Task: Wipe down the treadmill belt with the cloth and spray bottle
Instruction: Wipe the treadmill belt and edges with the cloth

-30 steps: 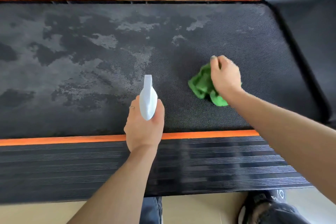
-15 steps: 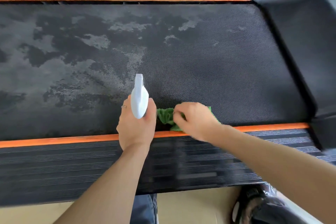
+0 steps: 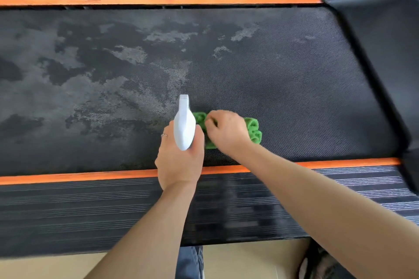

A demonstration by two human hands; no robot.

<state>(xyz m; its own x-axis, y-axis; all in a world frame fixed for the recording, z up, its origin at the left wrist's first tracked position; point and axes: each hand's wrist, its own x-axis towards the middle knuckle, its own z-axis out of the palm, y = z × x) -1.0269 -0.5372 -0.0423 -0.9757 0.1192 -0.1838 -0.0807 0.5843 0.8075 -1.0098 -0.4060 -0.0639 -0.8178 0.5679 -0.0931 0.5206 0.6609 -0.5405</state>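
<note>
The black textured treadmill belt (image 3: pixel 283 79) fills the view, with pale damp and dusty patches over its left and middle parts. My left hand (image 3: pixel 180 161) grips a white spray bottle (image 3: pixel 184 124) over the belt's near edge, nozzle pointing away from me. Just right of it my right hand (image 3: pixel 226 130) holds a bunched green cloth (image 3: pixel 254 131) pressed on the belt, fingers curled over it. The cloth shows on both sides of that hand and touches the bottle's side.
Orange stripes run along the belt's near edge (image 3: pixel 79 176) and far edge (image 3: pixel 158 0), with ribbed black side rails (image 3: pixel 90 215) outside them. The black motor cover (image 3: pixel 381 36) rises at the right. My knee and a shoe (image 3: pixel 322 265) show on the beige floor below.
My right hand swept the cloth from the belt's middle-right toward the near orange edge beside the bottle, then back up a little onto the belt. The left hand with the bottle stayed put.
</note>
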